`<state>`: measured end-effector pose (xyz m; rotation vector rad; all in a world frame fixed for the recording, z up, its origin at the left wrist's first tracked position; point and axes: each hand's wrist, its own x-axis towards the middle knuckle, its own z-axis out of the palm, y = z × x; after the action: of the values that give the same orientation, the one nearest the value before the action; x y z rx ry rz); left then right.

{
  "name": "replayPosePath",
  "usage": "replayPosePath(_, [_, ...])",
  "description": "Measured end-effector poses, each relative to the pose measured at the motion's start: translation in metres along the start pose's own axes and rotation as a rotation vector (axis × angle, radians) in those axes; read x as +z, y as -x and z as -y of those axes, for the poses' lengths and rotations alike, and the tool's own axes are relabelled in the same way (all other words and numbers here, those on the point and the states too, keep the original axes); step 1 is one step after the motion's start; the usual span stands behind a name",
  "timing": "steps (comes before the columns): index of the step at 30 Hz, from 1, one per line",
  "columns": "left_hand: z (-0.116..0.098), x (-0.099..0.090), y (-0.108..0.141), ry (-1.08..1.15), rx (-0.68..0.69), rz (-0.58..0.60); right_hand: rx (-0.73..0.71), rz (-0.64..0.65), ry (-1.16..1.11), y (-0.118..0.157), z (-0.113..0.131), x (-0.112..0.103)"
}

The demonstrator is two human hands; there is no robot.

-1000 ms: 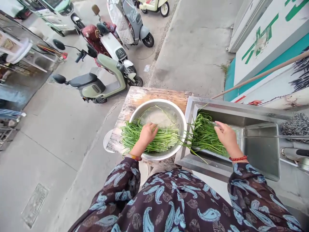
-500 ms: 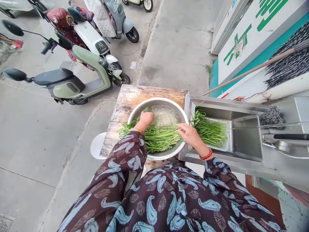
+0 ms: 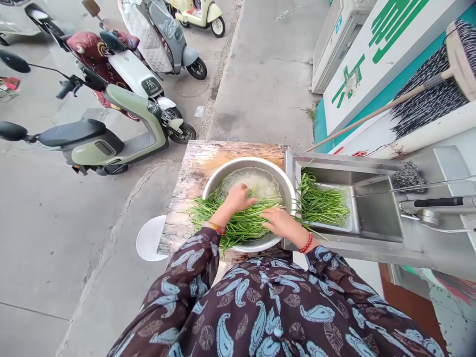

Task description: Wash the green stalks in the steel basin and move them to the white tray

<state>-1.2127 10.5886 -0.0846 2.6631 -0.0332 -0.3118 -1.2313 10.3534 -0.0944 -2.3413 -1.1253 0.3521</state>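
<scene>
A large metal basin (image 3: 288, 184) holds cloudy water and a thick bunch of long green leafy stalks (image 3: 243, 225). Over the top of the bunch lies my left hand (image 3: 238, 199), its thumb and fingers apart, the fingertips near the water. My right hand (image 3: 283, 224) is at the right end of the stalks with its fingers curled over them; its fingertips are partly hidden among the greens. Leaves spill over the basin's left and front rim. More green stalks (image 3: 323, 201) lie in a tray in the steel sink beside the basin.
The basin stands on a weathered wooden table (image 3: 182, 198). To the right is a steel sink (image 3: 383, 208) with a tap (image 3: 427, 214). A white round object (image 3: 151, 239) sits below the table's left edge. Parked scooters (image 3: 122, 144) stand at the left, and a mop (image 3: 372, 116) leans at the right.
My left hand has come out of the water and moved right, onto the bunch. My right hand has shifted from the rim onto the stalks. The bunch now hangs over the front rim.
</scene>
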Motion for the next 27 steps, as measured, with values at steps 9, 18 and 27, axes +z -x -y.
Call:
replayPosePath(9, [-0.017, 0.046, 0.002, -0.089, 0.016, 0.292, 0.147, -0.431, -0.144, 0.043, -0.003, 0.016])
replayPosePath(18, [0.017, -0.035, 0.031, 0.445, 0.031, -0.108, 0.184, -0.741, -0.37, 0.048, 0.002, -0.024])
replayPosePath(27, [0.021, 0.0, -0.04, 0.052, -0.237, -0.244, 0.44, -0.406, -0.839, -0.029, -0.036, 0.011])
